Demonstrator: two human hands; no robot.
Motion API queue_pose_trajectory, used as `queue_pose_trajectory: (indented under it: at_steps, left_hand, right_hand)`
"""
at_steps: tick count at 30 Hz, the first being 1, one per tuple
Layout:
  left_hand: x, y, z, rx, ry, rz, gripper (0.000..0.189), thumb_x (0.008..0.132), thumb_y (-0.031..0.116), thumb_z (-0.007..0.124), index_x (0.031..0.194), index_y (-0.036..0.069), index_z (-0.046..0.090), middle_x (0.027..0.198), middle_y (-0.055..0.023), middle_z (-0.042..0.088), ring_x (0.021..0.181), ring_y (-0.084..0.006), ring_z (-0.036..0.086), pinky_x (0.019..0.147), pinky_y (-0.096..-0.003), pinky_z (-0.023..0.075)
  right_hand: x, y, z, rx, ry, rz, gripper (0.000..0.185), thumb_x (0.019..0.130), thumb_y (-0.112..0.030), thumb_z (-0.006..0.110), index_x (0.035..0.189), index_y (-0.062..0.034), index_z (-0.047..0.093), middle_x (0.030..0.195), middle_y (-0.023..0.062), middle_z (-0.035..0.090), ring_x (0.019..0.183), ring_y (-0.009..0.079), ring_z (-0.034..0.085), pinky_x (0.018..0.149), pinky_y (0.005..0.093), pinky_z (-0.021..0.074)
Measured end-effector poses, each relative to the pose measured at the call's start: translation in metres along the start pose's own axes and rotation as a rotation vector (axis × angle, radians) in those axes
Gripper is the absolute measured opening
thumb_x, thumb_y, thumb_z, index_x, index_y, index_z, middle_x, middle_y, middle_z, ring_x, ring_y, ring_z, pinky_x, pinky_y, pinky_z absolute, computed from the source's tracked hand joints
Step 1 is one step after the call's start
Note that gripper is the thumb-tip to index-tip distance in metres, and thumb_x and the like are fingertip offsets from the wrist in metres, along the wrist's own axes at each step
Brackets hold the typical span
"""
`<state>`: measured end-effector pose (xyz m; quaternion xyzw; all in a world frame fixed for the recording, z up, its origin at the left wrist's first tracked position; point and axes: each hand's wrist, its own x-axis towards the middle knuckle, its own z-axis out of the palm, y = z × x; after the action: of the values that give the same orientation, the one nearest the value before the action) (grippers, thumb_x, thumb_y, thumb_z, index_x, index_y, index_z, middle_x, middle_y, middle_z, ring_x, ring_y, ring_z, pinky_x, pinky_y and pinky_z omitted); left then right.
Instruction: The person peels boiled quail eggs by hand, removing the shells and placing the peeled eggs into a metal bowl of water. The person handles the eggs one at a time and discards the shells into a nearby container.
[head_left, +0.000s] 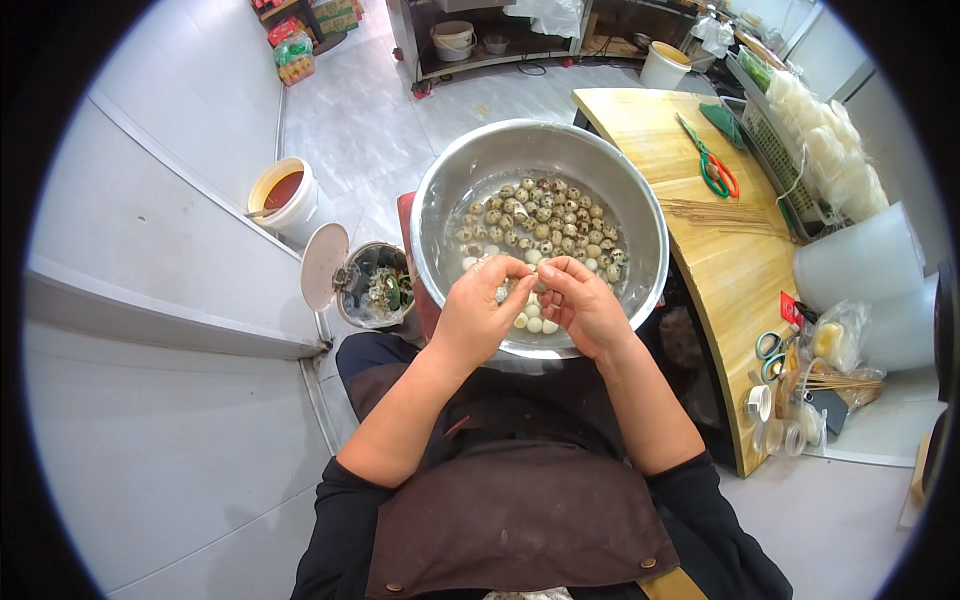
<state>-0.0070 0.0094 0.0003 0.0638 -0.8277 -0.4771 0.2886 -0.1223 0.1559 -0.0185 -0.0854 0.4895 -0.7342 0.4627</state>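
Note:
A large stainless steel basin (640, 225) with water stands before me. Many speckled quail eggs in the shell (555, 217) lie in its middle and far part. Peeled white quail eggs (534, 324) lie at the near side, under and between my hands, with a few more by the left edge of the pile. My left hand (487, 300) and my right hand (581, 300) meet over the basin, thumbs and fingertips pinched together on a small quail egg (538, 279), mostly hidden by the fingers. Which hand bears it is hard to tell.
At right, a wooden table (637, 127) holds scissors (716, 169), bamboo skewers (720, 215), a basket (780, 150) and jars. To the left stand an open bin (375, 324) and a white bucket of red liquid (311, 210). Another white bucket (661, 71) is at the back.

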Motion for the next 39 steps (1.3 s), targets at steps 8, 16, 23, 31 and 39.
queue_pose_trajectory:
  at_steps: [8,16,23,31,39]
  left_hand:
    - [-0.005,-0.009,0.008,0.226,0.008,0.053,0.015,0.092,0.011,0.072,0.099,0.001,0.063,0.09,-0.015,0.067,0.085,-0.0334,0.066,0.075,-0.0391,0.0515]
    - [0.0,-0.02,0.006,-0.122,0.046,-0.221,0.012,0.098,0.011,0.066,0.101,0.001,0.06,0.083,-0.0063,0.063,0.075,-0.0149,0.06,0.068,-0.0309,0.0488]
    - [-0.004,-0.019,0.008,-0.212,-0.002,-0.271,0.013,0.1,0.013,0.061,0.103,0.001,0.063,0.094,-0.0129,0.068,0.09,-0.0229,0.065,0.081,-0.0345,0.051]
    - [-0.006,-0.015,0.005,-0.225,-0.093,-0.221,0.015,0.098,0.014,0.071,0.102,0.001,0.067,0.09,-0.001,0.064,0.074,-0.0056,0.056,0.067,-0.0232,0.0473]
    - [-0.006,-0.008,0.004,0.05,-0.027,0.001,0.013,0.094,0.013,0.071,0.1,0.002,0.066,0.09,-0.0118,0.068,0.082,-0.0271,0.066,0.073,-0.0368,0.0512]
  right_hand:
    - [0.001,0.003,-0.001,-0.058,0.028,0.012,0.013,0.099,-0.02,0.07,0.104,-0.0109,0.063,0.095,-0.0034,0.064,0.081,0.0053,0.058,0.072,0.0233,0.0488]
    - [-0.006,-0.003,-0.003,0.063,-0.107,-0.012,0.03,0.099,-0.01,0.061,0.127,0.0018,0.063,0.112,0.0081,0.067,0.099,0.0155,0.066,0.088,0.0303,0.0547]
    - [0.001,0.001,-0.006,0.091,-0.095,-0.003,0.035,0.098,-0.007,0.053,0.13,0.0044,0.062,0.115,0.0093,0.067,0.099,0.0161,0.065,0.089,0.0308,0.0533]
    - [-0.003,0.0,-0.006,0.058,-0.099,-0.02,0.035,0.098,-0.007,0.053,0.13,0.004,0.063,0.113,0.0086,0.068,0.099,0.0142,0.065,0.088,0.0293,0.0527]
    - [-0.003,0.001,0.0,-0.072,-0.026,-0.016,0.031,0.101,-0.02,0.064,0.126,-0.0021,0.066,0.109,0.0042,0.07,0.098,0.0123,0.064,0.088,0.0276,0.0502]
